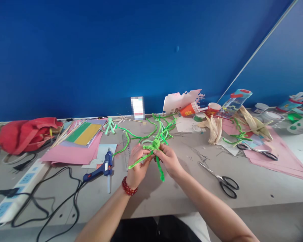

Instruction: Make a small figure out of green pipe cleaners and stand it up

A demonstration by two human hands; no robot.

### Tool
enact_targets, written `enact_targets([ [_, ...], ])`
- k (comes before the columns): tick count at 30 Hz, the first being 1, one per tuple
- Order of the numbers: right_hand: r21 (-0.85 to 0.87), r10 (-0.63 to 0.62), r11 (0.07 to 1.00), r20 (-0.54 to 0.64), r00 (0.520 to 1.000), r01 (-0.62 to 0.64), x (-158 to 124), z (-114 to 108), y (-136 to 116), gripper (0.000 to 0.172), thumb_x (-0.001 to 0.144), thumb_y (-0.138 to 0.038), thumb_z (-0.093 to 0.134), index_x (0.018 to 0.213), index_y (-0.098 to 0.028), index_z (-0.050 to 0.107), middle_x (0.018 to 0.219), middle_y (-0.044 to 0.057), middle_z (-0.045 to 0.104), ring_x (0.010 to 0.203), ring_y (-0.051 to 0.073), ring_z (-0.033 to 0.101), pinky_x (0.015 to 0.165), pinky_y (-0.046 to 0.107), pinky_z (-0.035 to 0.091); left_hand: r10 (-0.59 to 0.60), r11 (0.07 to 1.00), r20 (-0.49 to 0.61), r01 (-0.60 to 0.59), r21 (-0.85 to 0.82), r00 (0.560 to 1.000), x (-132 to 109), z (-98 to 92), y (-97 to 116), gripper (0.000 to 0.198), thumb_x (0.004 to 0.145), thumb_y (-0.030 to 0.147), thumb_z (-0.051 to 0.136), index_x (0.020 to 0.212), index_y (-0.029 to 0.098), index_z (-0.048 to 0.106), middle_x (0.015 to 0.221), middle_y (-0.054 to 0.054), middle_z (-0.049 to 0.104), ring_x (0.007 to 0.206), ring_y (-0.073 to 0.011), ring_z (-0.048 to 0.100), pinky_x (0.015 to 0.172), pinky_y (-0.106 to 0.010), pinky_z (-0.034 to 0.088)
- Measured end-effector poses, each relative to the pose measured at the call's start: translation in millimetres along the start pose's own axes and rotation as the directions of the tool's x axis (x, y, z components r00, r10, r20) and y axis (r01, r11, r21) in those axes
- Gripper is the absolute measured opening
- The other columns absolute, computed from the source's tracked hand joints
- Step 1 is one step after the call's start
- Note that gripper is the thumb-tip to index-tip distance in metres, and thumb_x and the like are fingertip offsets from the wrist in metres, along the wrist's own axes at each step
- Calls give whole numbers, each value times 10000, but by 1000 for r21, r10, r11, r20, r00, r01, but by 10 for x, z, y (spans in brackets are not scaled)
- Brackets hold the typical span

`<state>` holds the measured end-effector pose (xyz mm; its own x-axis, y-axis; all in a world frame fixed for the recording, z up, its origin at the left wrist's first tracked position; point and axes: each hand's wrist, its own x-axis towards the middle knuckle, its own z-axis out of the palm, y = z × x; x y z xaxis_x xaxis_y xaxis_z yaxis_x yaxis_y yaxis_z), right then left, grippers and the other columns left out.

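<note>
Over the middle of the grey desk, the left hand and right hand each had its grip pinched tight on the knotted heart of the fuzzy green pipe-cleaner bundle, likely so its loose stems fanned free toward the back edge.

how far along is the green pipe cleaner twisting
Done: several stems of the green bundle are wound into a tight knot at its middle. In hand: the left hand and right hand both pinch it at that knot. Left: the long loose ends splay out unshaped behind it.
</note>
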<state>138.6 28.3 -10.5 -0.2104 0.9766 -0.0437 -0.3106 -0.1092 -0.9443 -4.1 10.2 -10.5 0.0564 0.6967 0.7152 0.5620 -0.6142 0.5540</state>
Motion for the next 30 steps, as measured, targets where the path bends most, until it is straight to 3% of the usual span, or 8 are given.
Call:
enact_targets([
  [5, 151, 92, 983, 71, 993, -102, -1, -3, -37, 218, 680, -336, 764, 759, -174, 641, 661, -20, 589, 585, 106, 492, 568, 249, 405, 31, 999, 69, -30, -16, 997, 40, -28, -52, 77, 890, 247, 621, 817, 222, 609, 795, -14, 726, 777, -182, 699, 949, -424, 521],
  [12, 174, 228, 949, 199, 953, -263, 33, -60, -135, 282, 608, -353, 811, 676, -161, 616, 583, -30, 579, 508, 82, 472, 505, 229, 388, 100, 994, 104, -104, 34, 990, 61, -66, -94, 81, 893, 260, 601, 821, 227, 621, 801, -18, 701, 807, -189, 682, 1010, -466, 478],
  [21, 168, 252, 944, 184, 950, -283, 26, -93, -140, 267, 624, -334, 802, 711, -158, 621, 595, -34, 585, 505, 82, 470, 524, 234, 391, 143, 985, 263, -162, 55, 954, 131, -159, -96, 54, 864, 182, 573, 877, 226, 603, 913, -35, 707, 926, -202, 680, 1073, -497, 417],
  [26, 123, 240, 958, 163, 957, -261, 14, -108, -144, 266, 656, -337, 801, 765, -151, 647, 631, -36, 585, 537, 74, 481, 533, 212, 361, 139, 980, 241, -168, 104, 961, 94, -156, -76, 77, 859, 170, 585, 882, 241, 607, 859, -19, 729, 866, -203, 694, 1132, -550, 323],
  [30, 116, 261, 951, 186, 947, -285, 12, -127, -156, 277, 654, -339, 809, 783, -147, 657, 641, -27, 597, 536, 75, 494, 528, 210, 353, 156, 980, 229, -180, 88, 961, 95, -155, -85, 84, 856, 159, 600, 877, 240, 606, 847, -9, 738, 865, -199, 704, 1135, -545, 321],
])
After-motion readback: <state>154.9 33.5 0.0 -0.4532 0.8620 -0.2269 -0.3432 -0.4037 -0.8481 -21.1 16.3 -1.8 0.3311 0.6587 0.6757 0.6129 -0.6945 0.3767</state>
